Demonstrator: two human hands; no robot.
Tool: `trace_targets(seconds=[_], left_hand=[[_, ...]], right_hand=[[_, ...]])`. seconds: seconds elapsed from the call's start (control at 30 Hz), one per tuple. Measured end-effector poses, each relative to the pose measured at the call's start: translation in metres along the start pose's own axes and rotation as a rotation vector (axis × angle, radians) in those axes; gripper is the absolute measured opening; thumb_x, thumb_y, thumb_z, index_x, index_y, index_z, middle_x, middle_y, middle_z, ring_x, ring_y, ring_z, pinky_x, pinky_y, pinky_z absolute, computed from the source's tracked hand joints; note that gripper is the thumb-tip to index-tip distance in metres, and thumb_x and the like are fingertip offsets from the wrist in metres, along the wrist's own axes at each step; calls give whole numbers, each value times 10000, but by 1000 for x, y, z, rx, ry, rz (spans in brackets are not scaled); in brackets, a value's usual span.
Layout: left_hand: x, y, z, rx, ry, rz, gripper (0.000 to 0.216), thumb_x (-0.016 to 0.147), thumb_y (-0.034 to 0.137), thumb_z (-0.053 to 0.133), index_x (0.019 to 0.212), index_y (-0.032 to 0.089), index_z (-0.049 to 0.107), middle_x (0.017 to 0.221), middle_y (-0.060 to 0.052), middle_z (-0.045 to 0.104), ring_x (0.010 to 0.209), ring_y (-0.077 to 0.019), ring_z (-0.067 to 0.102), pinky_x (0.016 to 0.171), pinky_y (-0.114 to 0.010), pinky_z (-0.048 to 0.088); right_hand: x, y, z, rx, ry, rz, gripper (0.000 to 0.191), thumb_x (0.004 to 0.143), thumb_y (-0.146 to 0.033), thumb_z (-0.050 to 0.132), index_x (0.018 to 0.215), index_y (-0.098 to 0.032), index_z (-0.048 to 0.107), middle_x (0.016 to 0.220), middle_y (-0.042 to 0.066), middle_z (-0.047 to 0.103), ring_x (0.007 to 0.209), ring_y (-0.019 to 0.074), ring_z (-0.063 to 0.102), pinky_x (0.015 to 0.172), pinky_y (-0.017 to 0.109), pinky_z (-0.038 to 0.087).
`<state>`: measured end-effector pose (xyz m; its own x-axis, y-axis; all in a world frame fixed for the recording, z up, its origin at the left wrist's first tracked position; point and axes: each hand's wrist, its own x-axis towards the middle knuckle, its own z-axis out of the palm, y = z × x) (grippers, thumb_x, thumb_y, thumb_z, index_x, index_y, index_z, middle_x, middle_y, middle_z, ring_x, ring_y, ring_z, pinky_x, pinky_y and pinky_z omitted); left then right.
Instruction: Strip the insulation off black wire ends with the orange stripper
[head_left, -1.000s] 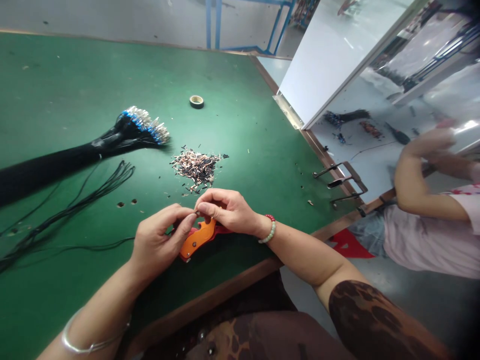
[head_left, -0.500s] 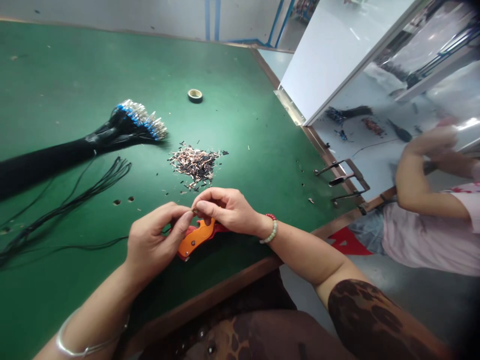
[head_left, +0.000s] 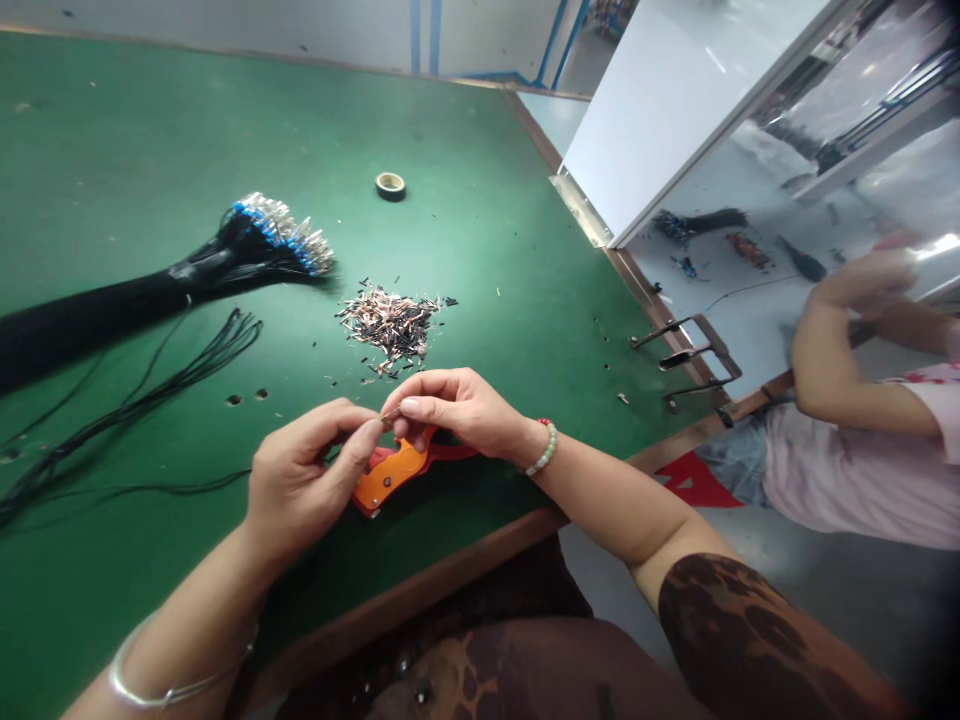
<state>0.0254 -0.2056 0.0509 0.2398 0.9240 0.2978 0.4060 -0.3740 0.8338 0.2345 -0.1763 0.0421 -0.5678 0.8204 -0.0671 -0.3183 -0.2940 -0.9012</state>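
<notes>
My left hand (head_left: 311,470) is closed in a pinch on a thin black wire (head_left: 202,489) that runs in from the left. Fine copper strands (head_left: 391,413) show at its tip, between both hands. The fingertips of my right hand (head_left: 457,410) are pinched on these strands. Just below the fingers is an orange and red wire stripper (head_left: 390,478), its red handle passing beneath my right hand. Whether it rests on the table or against the lower right fingers, I cannot tell.
On the green table (head_left: 465,260) lie a pile of wire scraps (head_left: 390,325), a tape roll (head_left: 390,186), a thick black wire bundle (head_left: 105,310) with blue and silvery ends, and a thinner wire bunch (head_left: 165,390). A metal bracket (head_left: 694,355) and a co-worker's arm (head_left: 847,350) are at right.
My right fingertips have shifted slightly along the wire's tip, and more of the copper strands shows between the hands. The left hand stays almost in place.
</notes>
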Motion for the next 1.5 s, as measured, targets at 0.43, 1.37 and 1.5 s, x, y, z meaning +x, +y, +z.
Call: trace_targets(seconds=[0.43, 1.37, 1.5], left_hand=[[-1, -1, 1, -32, -14, -98, 237, 969, 361, 635, 810, 212, 731, 709, 20, 699, 592, -110, 599, 582, -236, 497], [1, 2, 6, -114, 64, -230, 132, 908, 339, 695, 854, 219, 703, 583, 57, 628, 458, -89, 564, 490, -190, 495], [1, 1, 6, -123, 91, -256, 147, 890, 349, 711, 847, 209, 712, 583, 53, 637, 471, -90, 572, 484, -184, 493]], right_hand=[[2, 4, 2, -38, 23, 1, 148, 880, -240, 816, 938, -149, 714, 817, -11, 697, 640, 64, 606, 618, 187, 552], [2, 4, 6, -130, 68, -171, 147, 928, -277, 759, 942, -152, 685, 824, -6, 673, 653, 74, 611, 667, 210, 578], [3, 7, 5, -97, 66, -143, 190, 910, -308, 796, 938, -148, 696, 806, -7, 682, 643, 76, 614, 632, 204, 565]])
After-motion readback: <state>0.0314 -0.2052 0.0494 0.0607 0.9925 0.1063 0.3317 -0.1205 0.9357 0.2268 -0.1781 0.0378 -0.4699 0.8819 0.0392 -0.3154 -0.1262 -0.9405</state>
